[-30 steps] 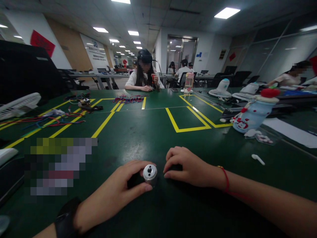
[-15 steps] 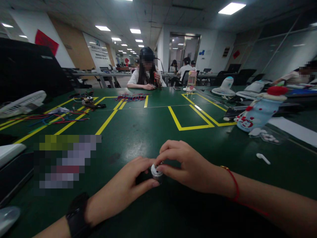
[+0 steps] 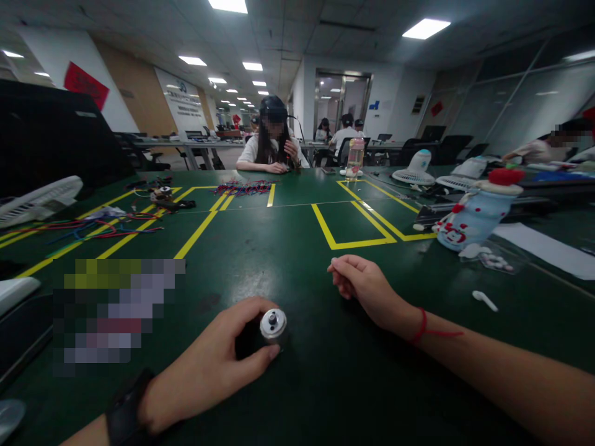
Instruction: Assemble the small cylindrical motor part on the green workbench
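A small silver electric motor (image 3: 273, 324) stands upright on the green table, its round top face showing a short shaft and dark holes. My left hand (image 3: 223, 350) grips it from the left, thumb at the near side and forefinger at the far side. The other fingers of that hand are hidden. To the right of the motor and apart from it, my right hand (image 3: 365, 286) hovers over the table with fingers curled and thumb pressed to the forefinger. Whatever may be in that pinch cannot be made out.
Yellow tape lines (image 3: 362, 243) mark the green table (image 3: 260, 241). Loose wires (image 3: 111, 224) lie at left, a wire bundle (image 3: 244, 188) farther back. A blue bottle (image 3: 478, 214) and white earbud (image 3: 484, 300) are at right. A person (image 3: 269, 142) sits opposite.
My right hand has left the motor's top and moved right and away, fingers curled. My left hand still grips the motor, which appears slightly farther left as the view shifted.
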`<control>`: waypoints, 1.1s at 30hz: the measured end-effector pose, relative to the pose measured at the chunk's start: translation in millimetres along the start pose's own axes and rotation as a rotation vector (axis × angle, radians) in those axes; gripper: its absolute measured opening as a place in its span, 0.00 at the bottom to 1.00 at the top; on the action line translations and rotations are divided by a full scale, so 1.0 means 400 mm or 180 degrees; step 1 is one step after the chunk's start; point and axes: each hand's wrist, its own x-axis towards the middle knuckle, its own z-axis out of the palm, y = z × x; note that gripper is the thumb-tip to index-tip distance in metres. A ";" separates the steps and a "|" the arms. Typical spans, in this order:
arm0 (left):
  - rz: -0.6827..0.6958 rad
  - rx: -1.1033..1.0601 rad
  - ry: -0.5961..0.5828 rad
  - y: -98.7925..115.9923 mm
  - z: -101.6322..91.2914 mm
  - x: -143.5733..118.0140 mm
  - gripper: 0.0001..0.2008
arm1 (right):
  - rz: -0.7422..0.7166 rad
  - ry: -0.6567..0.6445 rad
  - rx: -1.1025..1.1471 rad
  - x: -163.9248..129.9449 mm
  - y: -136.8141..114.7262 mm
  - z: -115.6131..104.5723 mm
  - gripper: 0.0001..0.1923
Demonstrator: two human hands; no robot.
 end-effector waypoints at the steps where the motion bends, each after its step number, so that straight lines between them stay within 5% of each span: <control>1: -0.0004 -0.0045 0.0004 0.000 0.003 0.002 0.16 | -0.0001 0.0008 -0.0002 -0.002 0.001 -0.001 0.15; 12: -0.0133 -0.0369 0.0033 -0.002 0.009 0.018 0.11 | -0.0064 0.0038 -0.0160 -0.007 -0.008 0.001 0.13; 17: -0.0055 -0.0306 0.0096 -0.039 0.019 0.021 0.14 | -0.0947 -0.1036 -0.1174 -0.050 -0.039 0.080 0.09; 22: 0.0048 -0.0188 0.0056 -0.069 0.031 0.030 0.15 | -0.1428 -0.0948 -0.1593 -0.049 -0.034 0.125 0.06; 26: -0.0001 -0.0182 0.0039 -0.071 0.024 0.024 0.15 | -0.1438 -0.0763 -0.1450 -0.035 -0.035 0.092 0.07; 33: -0.0164 -0.0305 -0.0065 -0.064 0.008 0.017 0.15 | -0.1096 -0.1478 -0.2344 -0.033 0.012 0.017 0.08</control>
